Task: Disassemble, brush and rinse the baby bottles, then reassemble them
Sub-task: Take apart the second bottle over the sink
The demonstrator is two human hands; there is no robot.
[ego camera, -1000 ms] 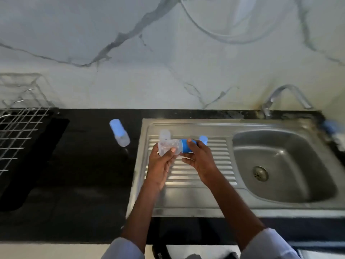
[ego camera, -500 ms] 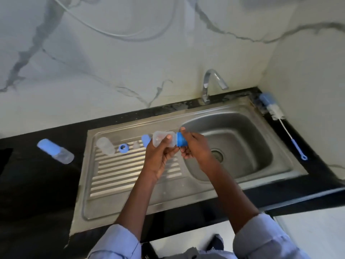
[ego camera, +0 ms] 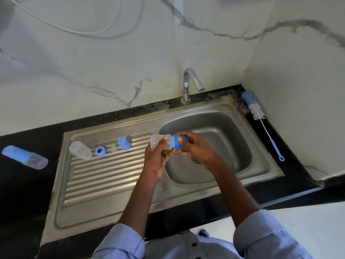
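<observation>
Gripped by left hand (ego camera: 155, 158) around clear bottle body (ego camera: 162, 143), by right hand (ego camera: 195, 148) around blue cap (ego camera: 179, 141), over sink basin (ego camera: 240, 146) edge. Risk: slipping into basin if wet plastic turns suddenly.

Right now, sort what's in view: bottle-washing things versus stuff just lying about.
Job:
- held bottle, left hand, right hand on its blue cap
- bottle body, blue ring, blue cover on the drainboard
- capped bottle on the counter
- bottle brush
- tap, sink

Lying about:
- white cable on the wall
</observation>
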